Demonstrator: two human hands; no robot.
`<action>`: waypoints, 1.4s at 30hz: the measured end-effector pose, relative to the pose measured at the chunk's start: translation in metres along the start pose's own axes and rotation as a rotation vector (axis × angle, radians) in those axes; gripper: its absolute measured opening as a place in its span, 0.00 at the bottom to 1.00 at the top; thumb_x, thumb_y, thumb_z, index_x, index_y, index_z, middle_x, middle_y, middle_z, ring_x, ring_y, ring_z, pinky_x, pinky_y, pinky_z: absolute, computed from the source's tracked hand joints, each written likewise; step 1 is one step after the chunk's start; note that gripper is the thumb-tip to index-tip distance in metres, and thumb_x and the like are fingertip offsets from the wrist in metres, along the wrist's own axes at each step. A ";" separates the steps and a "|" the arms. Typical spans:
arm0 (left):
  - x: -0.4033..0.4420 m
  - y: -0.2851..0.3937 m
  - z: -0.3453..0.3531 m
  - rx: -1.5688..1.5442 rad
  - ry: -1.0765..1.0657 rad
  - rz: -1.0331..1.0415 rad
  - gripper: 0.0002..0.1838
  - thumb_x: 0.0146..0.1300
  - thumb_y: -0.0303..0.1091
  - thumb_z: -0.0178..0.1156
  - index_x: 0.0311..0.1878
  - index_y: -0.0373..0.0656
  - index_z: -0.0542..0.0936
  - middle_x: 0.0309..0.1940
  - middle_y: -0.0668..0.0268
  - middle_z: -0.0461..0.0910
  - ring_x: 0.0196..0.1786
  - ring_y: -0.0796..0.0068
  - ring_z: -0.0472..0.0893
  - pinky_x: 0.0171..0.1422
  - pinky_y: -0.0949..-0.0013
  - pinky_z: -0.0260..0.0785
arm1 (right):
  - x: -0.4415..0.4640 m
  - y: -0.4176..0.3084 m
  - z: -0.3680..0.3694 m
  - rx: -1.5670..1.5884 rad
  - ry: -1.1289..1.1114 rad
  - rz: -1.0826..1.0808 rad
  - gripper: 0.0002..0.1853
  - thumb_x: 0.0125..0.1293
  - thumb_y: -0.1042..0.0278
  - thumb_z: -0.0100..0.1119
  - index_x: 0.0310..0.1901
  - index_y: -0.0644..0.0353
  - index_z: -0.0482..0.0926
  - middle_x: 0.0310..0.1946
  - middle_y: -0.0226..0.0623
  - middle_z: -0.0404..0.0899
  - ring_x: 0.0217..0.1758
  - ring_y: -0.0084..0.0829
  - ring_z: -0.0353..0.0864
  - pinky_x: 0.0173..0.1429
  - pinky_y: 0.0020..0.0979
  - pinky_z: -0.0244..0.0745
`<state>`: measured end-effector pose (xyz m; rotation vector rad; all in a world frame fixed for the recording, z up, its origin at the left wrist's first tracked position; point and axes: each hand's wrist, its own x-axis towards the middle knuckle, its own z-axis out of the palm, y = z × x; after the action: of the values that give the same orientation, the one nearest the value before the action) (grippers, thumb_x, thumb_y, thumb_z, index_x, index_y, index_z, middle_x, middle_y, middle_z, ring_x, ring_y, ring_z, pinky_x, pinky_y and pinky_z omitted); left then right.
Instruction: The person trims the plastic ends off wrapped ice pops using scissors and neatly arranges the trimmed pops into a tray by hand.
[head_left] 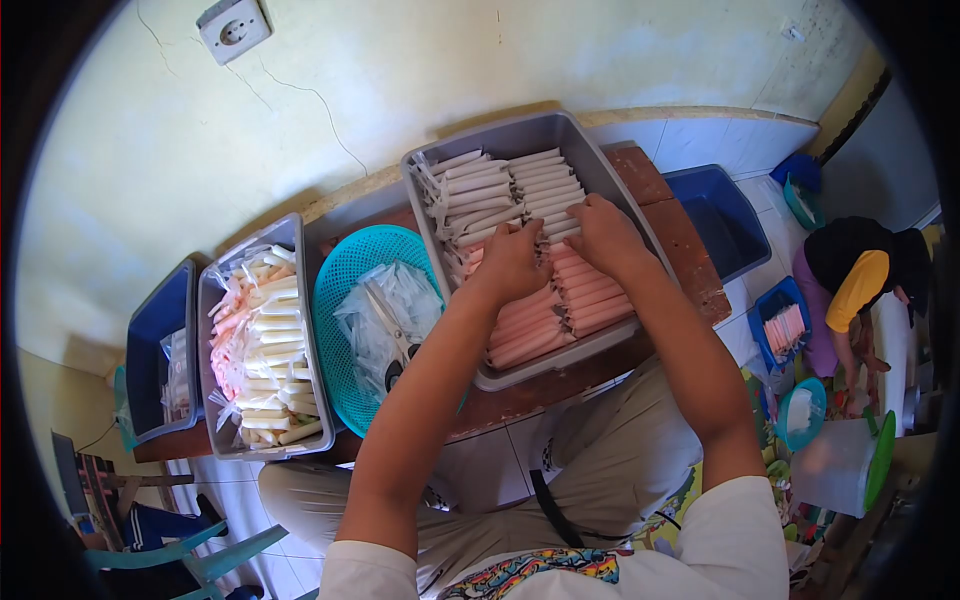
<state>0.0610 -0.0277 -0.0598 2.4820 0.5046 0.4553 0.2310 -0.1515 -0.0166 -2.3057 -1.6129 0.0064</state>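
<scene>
A grey tray (pixel 622 190) holds rows of wrapped sticks, brownish-white ones (pixel 478 190) at the back and pink ones (pixel 525 330) at the front. My left hand (pixel 515 262) rests on the sticks near the middle of the tray, its fingers bent down among them. To its right, my right hand (pixel 602 235) touches the ends of sticks in the right-hand row, fingers curled. Whether either hand grips a stick cannot be made out. Left of the tray, a turquoise basket (pixel 335 290) contains clear plastic bags (pixel 375 345) and scissors (pixel 395 325).
A grey bin (pixel 212 400) of white and pink sticks and a blue bin (pixel 150 350) stand left on the wooden bench (pixel 670 220). Another person (pixel 850 270) sits at the right, near a blue tub (pixel 765 300) and a green-lidded container (pixel 835 465).
</scene>
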 end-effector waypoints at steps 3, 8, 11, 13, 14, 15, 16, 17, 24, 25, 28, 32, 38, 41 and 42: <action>0.001 0.000 0.001 0.021 -0.020 -0.039 0.44 0.56 0.38 0.72 0.77 0.38 0.73 0.63 0.44 0.84 0.68 0.39 0.78 0.75 0.44 0.69 | -0.001 -0.003 -0.003 0.035 -0.009 -0.008 0.25 0.61 0.63 0.79 0.59 0.62 0.87 0.58 0.50 0.82 0.63 0.52 0.83 0.68 0.47 0.81; 0.004 -0.001 0.002 0.010 -0.076 -0.075 0.48 0.57 0.42 0.71 0.81 0.36 0.68 0.64 0.42 0.83 0.76 0.40 0.72 0.80 0.43 0.61 | -0.001 0.003 0.002 0.048 -0.018 -0.047 0.25 0.62 0.63 0.80 0.60 0.58 0.86 0.59 0.49 0.81 0.64 0.53 0.83 0.68 0.47 0.80; 0.006 -0.004 0.005 0.009 -0.099 -0.061 0.47 0.57 0.43 0.70 0.80 0.38 0.70 0.64 0.42 0.83 0.76 0.41 0.73 0.80 0.42 0.61 | 0.000 0.003 0.003 0.033 -0.027 -0.055 0.23 0.60 0.64 0.79 0.57 0.59 0.89 0.58 0.50 0.82 0.63 0.51 0.84 0.68 0.48 0.82; 0.006 -0.002 0.004 0.001 -0.050 -0.057 0.43 0.57 0.41 0.70 0.77 0.39 0.74 0.63 0.45 0.85 0.72 0.42 0.76 0.77 0.42 0.64 | 0.000 0.002 0.002 0.030 -0.033 -0.025 0.23 0.60 0.64 0.79 0.57 0.59 0.89 0.58 0.50 0.82 0.63 0.51 0.84 0.68 0.48 0.82; 0.006 -0.002 0.003 0.001 -0.048 -0.057 0.43 0.57 0.41 0.70 0.77 0.39 0.74 0.63 0.45 0.85 0.72 0.42 0.76 0.77 0.42 0.64 | 0.000 0.001 0.001 0.029 -0.032 -0.027 0.23 0.60 0.64 0.79 0.57 0.59 0.89 0.58 0.50 0.82 0.63 0.51 0.84 0.68 0.48 0.82; 0.006 -0.002 0.002 -0.001 0.005 -0.011 0.38 0.58 0.37 0.68 0.74 0.40 0.76 0.60 0.47 0.87 0.68 0.42 0.79 0.74 0.43 0.68 | 0.000 0.001 0.000 0.032 -0.032 -0.029 0.23 0.60 0.65 0.79 0.57 0.59 0.89 0.58 0.49 0.82 0.63 0.51 0.84 0.68 0.48 0.82; 0.006 -0.002 0.001 -0.004 0.057 0.036 0.34 0.59 0.32 0.65 0.72 0.40 0.78 0.57 0.49 0.88 0.64 0.43 0.82 0.71 0.43 0.72 | -0.001 0.000 -0.001 0.035 -0.032 -0.030 0.23 0.59 0.66 0.79 0.57 0.59 0.89 0.58 0.49 0.82 0.63 0.51 0.85 0.68 0.47 0.82; 0.006 -0.002 0.001 -0.005 0.056 0.039 0.34 0.59 0.32 0.65 0.72 0.40 0.78 0.57 0.49 0.88 0.64 0.43 0.82 0.71 0.43 0.72 | -0.002 0.000 -0.002 0.033 -0.031 -0.027 0.23 0.59 0.66 0.79 0.57 0.59 0.89 0.58 0.49 0.82 0.63 0.51 0.85 0.68 0.47 0.82; 0.001 0.006 -0.004 -0.001 0.055 0.043 0.25 0.57 0.31 0.64 0.61 0.38 0.86 0.51 0.48 0.90 0.58 0.42 0.85 0.70 0.47 0.76 | -0.001 0.008 0.003 0.040 0.030 -0.060 0.17 0.62 0.75 0.71 0.54 0.60 0.90 0.54 0.50 0.84 0.60 0.52 0.86 0.65 0.48 0.83; 0.002 0.007 -0.004 -0.035 0.043 0.035 0.24 0.57 0.30 0.63 0.59 0.38 0.87 0.51 0.47 0.90 0.57 0.42 0.86 0.70 0.48 0.77 | 0.001 0.013 0.008 0.040 0.054 -0.088 0.15 0.63 0.77 0.68 0.52 0.60 0.90 0.53 0.51 0.84 0.59 0.53 0.87 0.64 0.48 0.83; 0.001 0.008 -0.005 -0.031 0.039 0.047 0.24 0.57 0.30 0.62 0.59 0.38 0.87 0.49 0.46 0.90 0.57 0.42 0.87 0.70 0.49 0.77 | 0.004 0.018 0.013 0.043 0.115 -0.132 0.13 0.65 0.80 0.63 0.49 0.61 0.91 0.50 0.53 0.85 0.56 0.54 0.88 0.62 0.49 0.84; 0.000 0.009 -0.006 -0.019 0.018 0.054 0.24 0.58 0.32 0.63 0.59 0.38 0.87 0.49 0.46 0.90 0.57 0.42 0.87 0.69 0.49 0.77 | 0.005 0.015 0.010 0.042 0.091 -0.108 0.13 0.64 0.81 0.63 0.48 0.61 0.91 0.49 0.54 0.85 0.55 0.55 0.88 0.62 0.49 0.84; -0.004 0.009 -0.005 0.013 0.040 0.061 0.22 0.59 0.34 0.66 0.58 0.38 0.88 0.50 0.48 0.91 0.57 0.43 0.87 0.68 0.50 0.77 | 0.009 0.024 0.016 0.033 0.019 -0.076 0.28 0.48 0.82 0.79 0.54 0.59 0.87 0.53 0.48 0.82 0.60 0.54 0.83 0.65 0.47 0.81; -0.005 0.011 -0.008 -0.043 0.120 0.085 0.19 0.60 0.31 0.67 0.56 0.39 0.88 0.50 0.49 0.91 0.56 0.44 0.87 0.68 0.50 0.77 | 0.007 0.020 0.011 0.020 0.043 -0.094 0.29 0.48 0.82 0.80 0.55 0.58 0.87 0.54 0.48 0.83 0.61 0.54 0.83 0.65 0.47 0.81; -0.006 0.013 -0.011 -0.010 0.154 0.102 0.18 0.61 0.29 0.67 0.54 0.40 0.89 0.49 0.51 0.91 0.56 0.45 0.87 0.67 0.50 0.77 | 0.006 0.017 0.006 0.049 0.050 -0.099 0.26 0.52 0.81 0.77 0.56 0.60 0.88 0.54 0.50 0.83 0.61 0.55 0.84 0.66 0.48 0.82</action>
<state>0.0546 -0.0349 -0.0448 2.4827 0.4363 0.6916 0.2477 -0.1501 -0.0258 -2.1705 -1.6809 -0.0343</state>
